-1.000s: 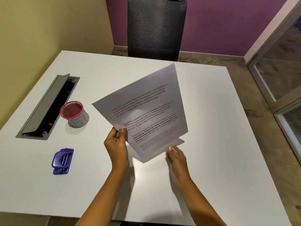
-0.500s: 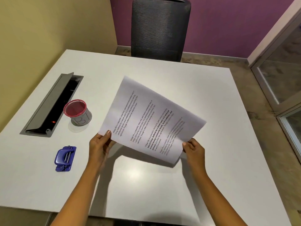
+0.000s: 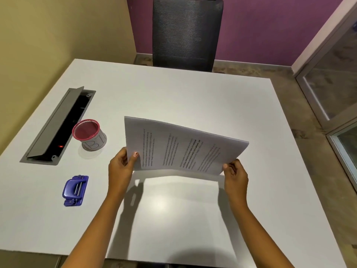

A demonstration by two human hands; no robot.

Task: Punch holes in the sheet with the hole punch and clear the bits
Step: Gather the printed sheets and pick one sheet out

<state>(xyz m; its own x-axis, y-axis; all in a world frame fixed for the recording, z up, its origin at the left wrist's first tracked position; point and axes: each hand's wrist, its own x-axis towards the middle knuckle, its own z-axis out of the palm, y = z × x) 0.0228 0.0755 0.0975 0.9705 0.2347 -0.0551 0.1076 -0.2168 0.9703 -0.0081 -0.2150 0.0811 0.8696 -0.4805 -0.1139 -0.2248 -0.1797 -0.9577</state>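
A printed white sheet (image 3: 183, 146) hangs in the air above the middle of the white table (image 3: 193, 93), turned sideways so its text lines run up and down. My left hand (image 3: 121, 167) pinches its lower left corner and my right hand (image 3: 234, 175) pinches its lower right corner. The sheet casts a shadow on the table below. A blue hole punch (image 3: 75, 190) lies flat on the table to the left of my left hand, untouched.
A pink mesh cup (image 3: 89, 135) with a white label stands beyond the punch. A grey cable hatch (image 3: 58, 126) with its lid raised is sunk into the table's left side. A dark mesh chair (image 3: 186, 33) stands at the far edge.
The sheet has been turned from an upright diagonal to lying sideways. My right hand went from under the sheet to gripping its right corner; my left hand shifted its grip to the left corner.
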